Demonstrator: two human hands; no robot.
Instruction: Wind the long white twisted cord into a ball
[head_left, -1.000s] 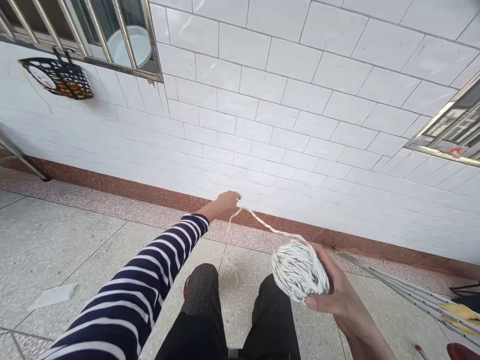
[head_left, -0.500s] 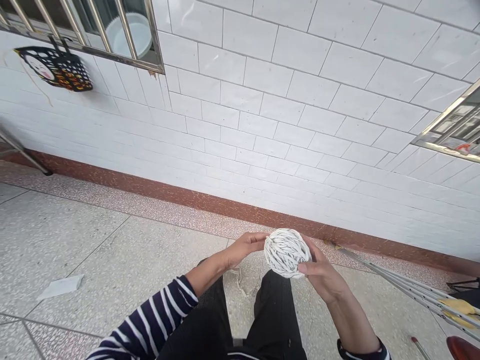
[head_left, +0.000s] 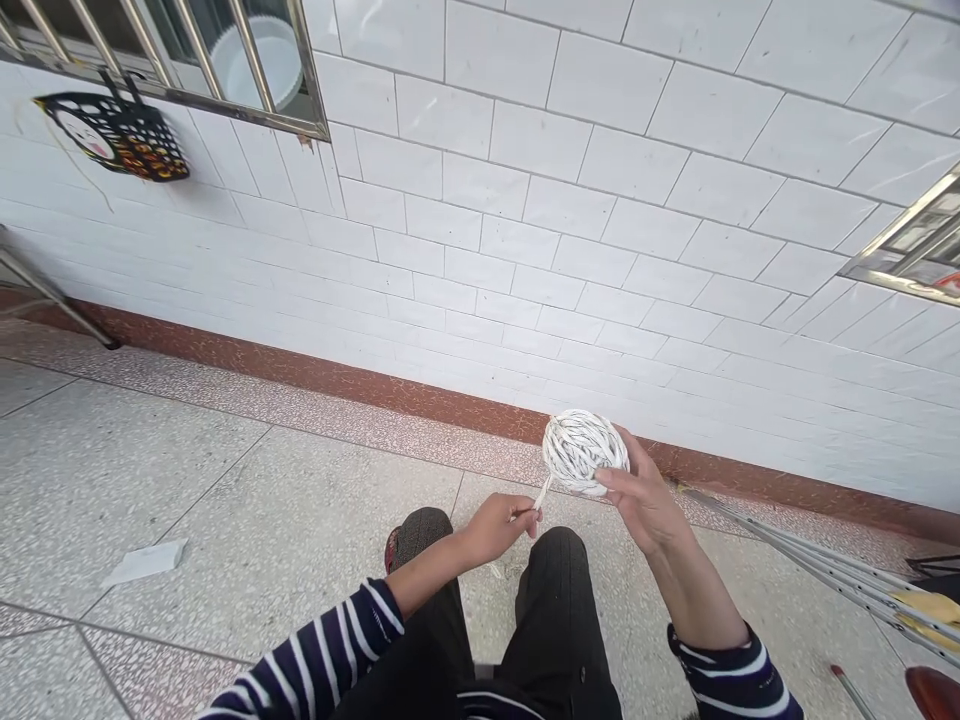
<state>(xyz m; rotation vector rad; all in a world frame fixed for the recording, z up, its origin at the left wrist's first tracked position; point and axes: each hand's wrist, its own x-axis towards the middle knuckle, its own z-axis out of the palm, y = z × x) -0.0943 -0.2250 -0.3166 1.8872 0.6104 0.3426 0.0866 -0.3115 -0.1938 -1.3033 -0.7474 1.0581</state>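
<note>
A ball of white cord (head_left: 583,450) is gripped at its right side by my right hand (head_left: 646,495), thumb across the front and fingers behind. My left hand (head_left: 501,528), lower and to the left, pinches the strand of cord (head_left: 542,492) that runs down from the ball's left edge. Between my knees, a little loose cord (head_left: 496,571) is just visible near the floor, mostly hidden by my left hand and legs.
A white tiled wall (head_left: 465,230) stands ahead. Metal poles (head_left: 780,540) lean at the right. A black patterned basket (head_left: 124,135) hangs from the window bars (head_left: 199,50). White paper (head_left: 146,563) lies on the speckled floor (head_left: 247,540).
My right hand has raised the ball slightly away from me. My left hand has dropped from beside the ball and now draws the strand down.
</note>
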